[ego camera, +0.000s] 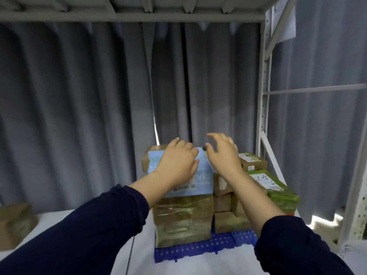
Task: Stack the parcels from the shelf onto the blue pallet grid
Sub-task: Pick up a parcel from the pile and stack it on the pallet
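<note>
Left hand [178,159]: fingers relaxed, resting on top of the light-blue parcel [200,185], not clasping it. Right hand [222,153]: fingers spread, holding nothing, hovering just beside that parcel's right edge. The parcel tops the stack on the blue pallet grid [198,249], with its long axis running away from the person. One brown parcel [15,223] lies on the shelf, well off to the left. The left hand is nearer to it.
</note>
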